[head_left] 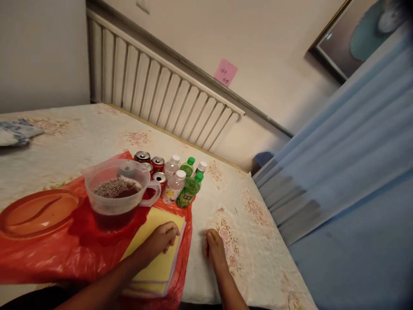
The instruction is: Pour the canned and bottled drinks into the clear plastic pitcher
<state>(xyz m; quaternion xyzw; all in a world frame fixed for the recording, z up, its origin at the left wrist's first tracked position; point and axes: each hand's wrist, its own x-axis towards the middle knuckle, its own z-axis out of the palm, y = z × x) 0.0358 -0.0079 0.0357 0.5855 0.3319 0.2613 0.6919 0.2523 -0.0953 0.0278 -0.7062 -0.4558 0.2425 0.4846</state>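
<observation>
My left hand (166, 237) rests with its fingers curled on a yellow pad of paper (155, 271). To its right, my right hand (213, 247) lies closed on the flowered tablecloth (251, 258). Neither hand shows anything in its grip. Behind my left hand stands a clear plastic jug (112, 211) with dark, bubbly liquid in it, its handle pointing right. An orange lid (40, 213) lies left of the jug. Pad, jug and lid are on a red plastic sheet (74, 258).
Behind the jug are several cans (158, 163) and several bottles (190, 189) with green or white caps. A patterned cloth item (16, 132) lies far left. Beyond the table are a radiator (155, 86) and a blue curtain (342, 150).
</observation>
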